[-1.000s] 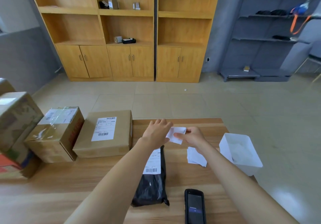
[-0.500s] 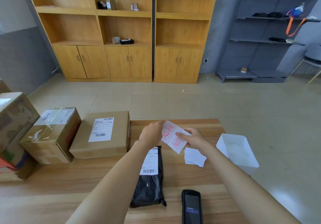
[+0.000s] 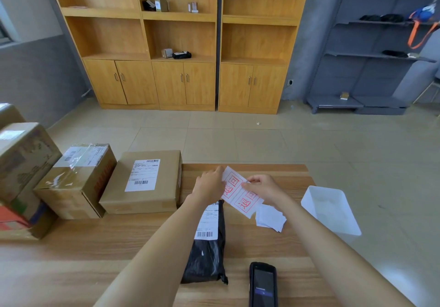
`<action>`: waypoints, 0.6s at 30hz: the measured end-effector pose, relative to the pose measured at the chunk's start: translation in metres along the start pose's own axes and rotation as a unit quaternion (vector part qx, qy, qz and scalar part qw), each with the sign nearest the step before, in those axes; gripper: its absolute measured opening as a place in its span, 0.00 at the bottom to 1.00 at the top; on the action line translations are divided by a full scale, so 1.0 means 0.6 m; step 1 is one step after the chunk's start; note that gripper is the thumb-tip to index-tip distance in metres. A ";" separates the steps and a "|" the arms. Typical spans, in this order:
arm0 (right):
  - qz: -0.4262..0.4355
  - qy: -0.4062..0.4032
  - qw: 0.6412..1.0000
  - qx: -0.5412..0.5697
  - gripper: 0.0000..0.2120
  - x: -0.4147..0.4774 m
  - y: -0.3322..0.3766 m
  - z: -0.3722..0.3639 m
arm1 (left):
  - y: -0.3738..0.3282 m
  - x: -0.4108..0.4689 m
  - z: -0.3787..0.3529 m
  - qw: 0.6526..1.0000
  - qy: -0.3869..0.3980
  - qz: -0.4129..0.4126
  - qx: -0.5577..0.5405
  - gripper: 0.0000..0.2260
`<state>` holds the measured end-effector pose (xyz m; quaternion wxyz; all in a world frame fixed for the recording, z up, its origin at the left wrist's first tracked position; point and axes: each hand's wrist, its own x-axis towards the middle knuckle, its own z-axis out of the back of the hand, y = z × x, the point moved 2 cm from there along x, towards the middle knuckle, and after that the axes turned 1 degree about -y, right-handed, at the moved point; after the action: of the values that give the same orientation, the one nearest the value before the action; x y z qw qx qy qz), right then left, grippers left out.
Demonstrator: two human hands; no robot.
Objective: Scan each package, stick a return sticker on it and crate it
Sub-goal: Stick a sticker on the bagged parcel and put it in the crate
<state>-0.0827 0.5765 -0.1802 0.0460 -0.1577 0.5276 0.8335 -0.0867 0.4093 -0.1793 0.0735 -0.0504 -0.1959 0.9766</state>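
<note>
A white sticker sheet [image 3: 239, 193] with red printed stamps is held above the wooden table [image 3: 100, 259]. My left hand [image 3: 209, 184] pinches its left edge and my right hand [image 3: 264, 188] pinches its upper right part. Under my hands lies a black plastic mailer [image 3: 207, 259] with a white barcode label. A black handheld scanner [image 3: 263, 285] lies face up at the near edge, to the right of the mailer. A small pile of white sticker sheets [image 3: 270, 218] rests on the table under my right wrist.
A flat cardboard box [image 3: 145, 182] with a shipping label, a taped box [image 3: 76, 178] and stacked cartons [image 3: 21, 163] line the table's left side. A white plastic bin [image 3: 331, 209] stands off the table's right edge. Wooden cabinets [image 3: 183, 44] and grey shelving [image 3: 381, 56] stand behind.
The sheet has turned from its blank back to face me, showing the red stamps. Both hands stayed around it and shifted slightly.
</note>
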 end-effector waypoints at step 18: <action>0.014 0.023 1.000 0.001 0.12 0.013 0.005 -0.005 | -0.015 0.026 -0.011 0.996 -0.080 -0.047 -0.013 0.15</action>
<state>-0.0901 0.5717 -0.1813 0.0228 -0.1695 0.5318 0.8294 -0.0998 0.4225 -0.1832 0.1023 0.0364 -0.2155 0.9704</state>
